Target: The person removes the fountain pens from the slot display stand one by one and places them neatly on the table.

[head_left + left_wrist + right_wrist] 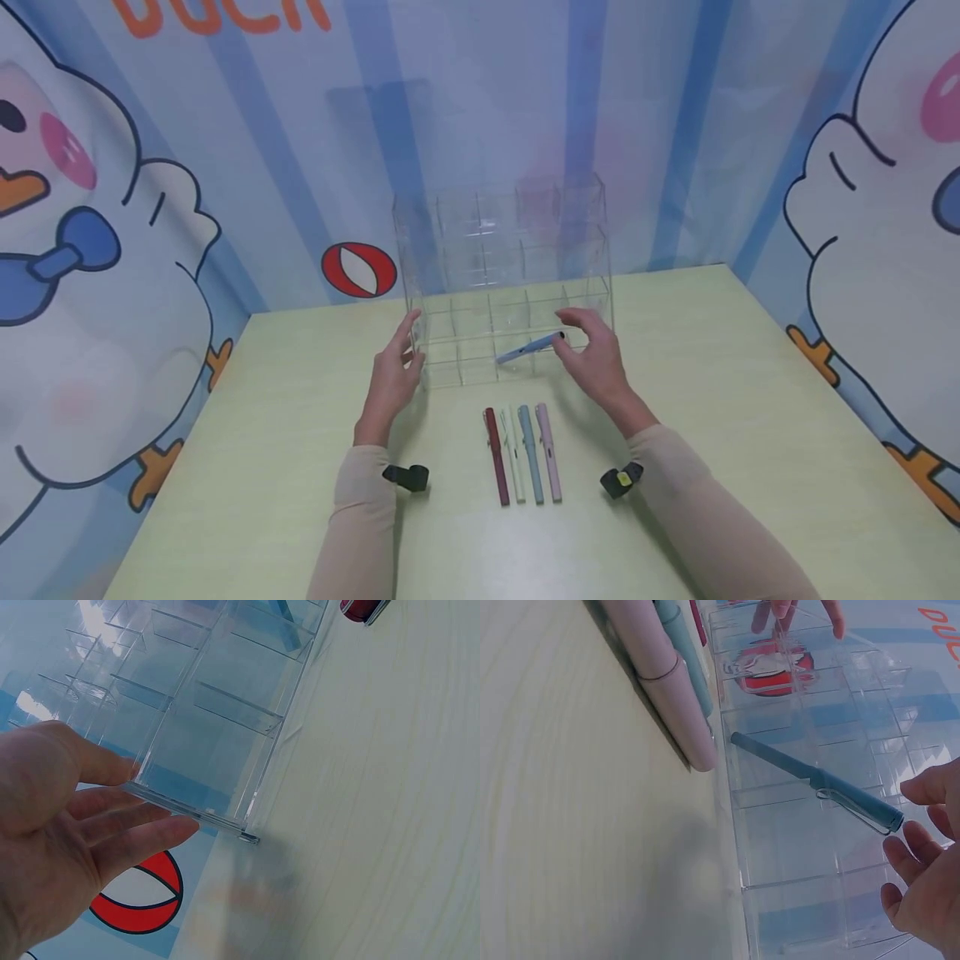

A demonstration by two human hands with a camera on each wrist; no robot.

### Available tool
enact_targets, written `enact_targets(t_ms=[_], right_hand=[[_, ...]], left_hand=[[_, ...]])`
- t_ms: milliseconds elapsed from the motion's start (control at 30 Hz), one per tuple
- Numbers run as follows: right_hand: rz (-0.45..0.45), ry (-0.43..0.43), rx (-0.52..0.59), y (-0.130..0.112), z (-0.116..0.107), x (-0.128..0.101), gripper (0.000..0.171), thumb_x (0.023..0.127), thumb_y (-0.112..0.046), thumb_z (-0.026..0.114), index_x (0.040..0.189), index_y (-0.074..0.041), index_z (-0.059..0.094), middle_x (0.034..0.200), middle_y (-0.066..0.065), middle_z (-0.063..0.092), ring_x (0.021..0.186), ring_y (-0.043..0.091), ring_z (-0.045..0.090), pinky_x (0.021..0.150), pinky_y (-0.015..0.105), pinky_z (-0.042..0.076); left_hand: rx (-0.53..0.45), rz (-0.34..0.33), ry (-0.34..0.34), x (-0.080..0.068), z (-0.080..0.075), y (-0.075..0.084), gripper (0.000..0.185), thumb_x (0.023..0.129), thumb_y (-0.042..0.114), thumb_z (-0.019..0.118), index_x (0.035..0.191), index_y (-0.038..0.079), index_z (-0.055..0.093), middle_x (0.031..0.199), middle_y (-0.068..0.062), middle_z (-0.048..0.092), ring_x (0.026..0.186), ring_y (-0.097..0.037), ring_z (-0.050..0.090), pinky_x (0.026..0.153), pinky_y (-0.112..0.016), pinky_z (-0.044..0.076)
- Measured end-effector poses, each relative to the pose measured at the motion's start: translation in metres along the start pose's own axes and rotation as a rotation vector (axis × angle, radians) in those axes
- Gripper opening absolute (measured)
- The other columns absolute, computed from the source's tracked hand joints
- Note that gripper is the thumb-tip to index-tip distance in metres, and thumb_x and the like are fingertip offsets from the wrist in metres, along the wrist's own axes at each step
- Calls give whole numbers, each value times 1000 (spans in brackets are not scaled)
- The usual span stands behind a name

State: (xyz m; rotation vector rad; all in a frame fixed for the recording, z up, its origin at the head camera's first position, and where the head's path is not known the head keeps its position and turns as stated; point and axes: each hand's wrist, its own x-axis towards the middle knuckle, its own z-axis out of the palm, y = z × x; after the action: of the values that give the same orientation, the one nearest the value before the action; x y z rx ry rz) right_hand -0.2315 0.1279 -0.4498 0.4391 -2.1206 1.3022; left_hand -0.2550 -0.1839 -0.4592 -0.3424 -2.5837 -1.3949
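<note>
**Blue pen lies in the clear organizer, both hands open beside it**

Four pens lie side by side on the table (750,433) at the bottom centre of the head view: a dark red pen (496,456), a white pen (513,454), a light blue pen (531,454) and a pink pen (549,452). Just above them, at mid-frame, stands a clear organizer (510,275) with many compartments. A blue pen (531,347) rests tilted across its lower front compartments. The left hand (393,377) has straight, spread fingers (142,840) touching the organizer's left front corner. The right hand (592,354) hovers at the pen's capped end, its fingers (904,859) loosely curved and holding nothing.
</note>
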Motion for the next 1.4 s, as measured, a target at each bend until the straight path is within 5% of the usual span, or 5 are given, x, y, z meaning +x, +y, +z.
enact_targets(t_ms=[733,1400], right_hand=[[86,-61,5,2,12,0,42,85,7,73,125,5,61,122,22,62,104,38,65,91,54,52],[169,-101,-4,6,14,-3,45,85,5,74,127,5,59,114,21,68,107,38,64,97,48,50]], left_hand=[[11,4,-3,0,0,-3,74,100,1,56,157,39,29,147,-26,47,125,-41,56,96,-51,52],[-2,18,2,2,1,-5,74,99,0,57,156,39,30,146,-26,47,124,-42,57,96,-53,51]])
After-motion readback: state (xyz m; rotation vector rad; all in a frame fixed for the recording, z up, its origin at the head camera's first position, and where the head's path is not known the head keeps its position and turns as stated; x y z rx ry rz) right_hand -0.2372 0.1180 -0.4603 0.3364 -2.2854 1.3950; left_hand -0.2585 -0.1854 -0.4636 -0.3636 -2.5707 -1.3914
